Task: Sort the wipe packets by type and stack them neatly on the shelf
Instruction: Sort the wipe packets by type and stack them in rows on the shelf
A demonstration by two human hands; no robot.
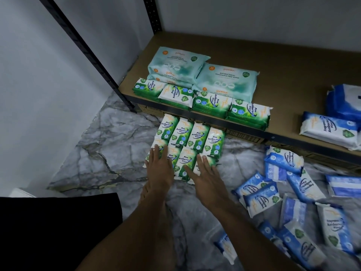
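Observation:
Several green pine wipe packets (187, 143) lie in two tidy rows on the marble floor below the shelf (283, 79). My left hand (159, 165) lies flat on the near-left packets, fingers straight. Over the near-right packets my right hand (205, 173) rests flat with spread fingers. More green packets (211, 104) sit stacked along the shelf's front edge. Behind them are pale teal packets (222, 79). Blue fragrance-free packets (289, 194) lie scattered on the floor at the right. A few blue packets (330, 128) sit on the shelf's right part.
A black shelf post (109, 75) slants down to the floor left of the green stacks. White walls close in on the left and behind. A dark cloth-covered shape (58, 227) fills the bottom left. Bare marble floor (97, 153) lies left of the packets.

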